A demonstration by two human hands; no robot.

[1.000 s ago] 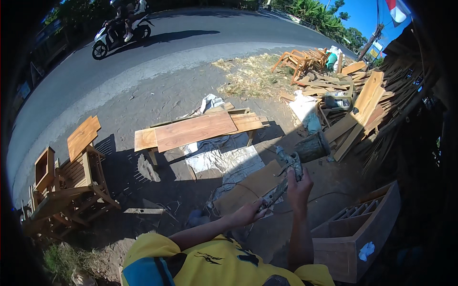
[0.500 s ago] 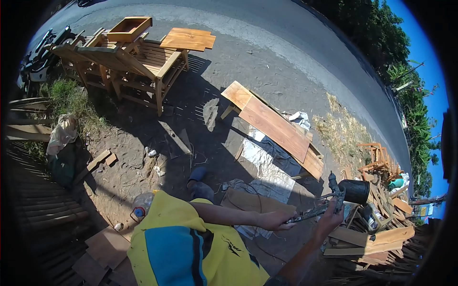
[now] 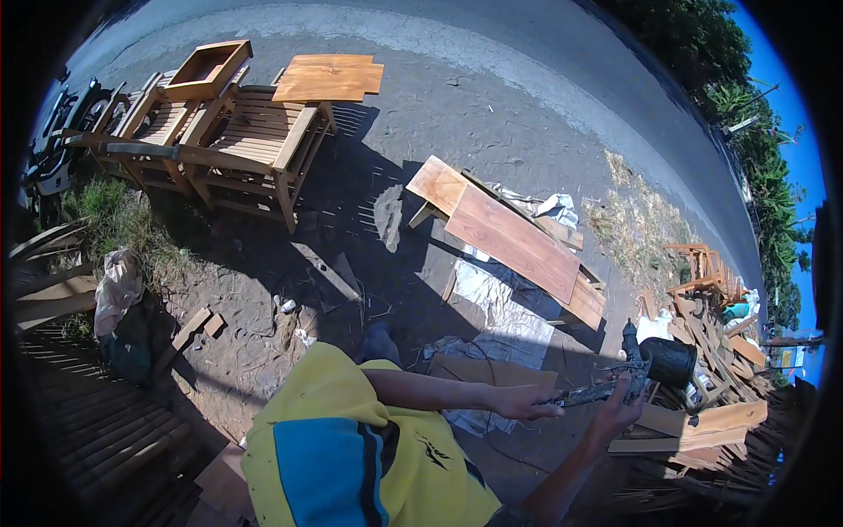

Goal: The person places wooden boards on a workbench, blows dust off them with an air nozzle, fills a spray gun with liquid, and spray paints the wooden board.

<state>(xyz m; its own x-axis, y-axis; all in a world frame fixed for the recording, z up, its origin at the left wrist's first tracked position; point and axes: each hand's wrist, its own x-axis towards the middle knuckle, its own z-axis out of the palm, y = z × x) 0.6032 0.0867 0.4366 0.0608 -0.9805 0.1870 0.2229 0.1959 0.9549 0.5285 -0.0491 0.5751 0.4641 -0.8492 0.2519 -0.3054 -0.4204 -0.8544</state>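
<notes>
On the far left, slatted wooden chairs [image 3: 246, 136] stand side by side, bearing an open wooden drawer [image 3: 206, 72] and a flat, glossy panel [image 3: 329, 77]. Moving right across bare ground, my head camera shows me a low table [image 3: 436, 182] with a long reddish board [image 3: 518, 244] lying flat along it. The board's long axis slants from upper left to lower right, so its right end comes nearest my hands. A crumpled white sheet [image 3: 487, 303] covers ground beside and partly beneath the table.

Nearer me, in shade, my left hand [image 3: 522, 401] reaches out from a yellow shirt [image 3: 329, 395]. Its fingers appear closed at the tail end of what looks like a stained spray gun [image 3: 636, 362]; their undersides are hidden from me. Just right of it, my right hand [image 3: 617, 408] wraps the gun's body, fingers curled around it and thumb on top. The handle runs between the hands, rising slightly rightward to a dark cup [image 3: 672, 363]. The narrow nozzle points away from me, up the view, with my right hand the nearer to it. From that nozzle, the board lies beyond and to the left, clearly apart.

Farthest right, loose planks [image 3: 733, 415] lie heaped.
</notes>
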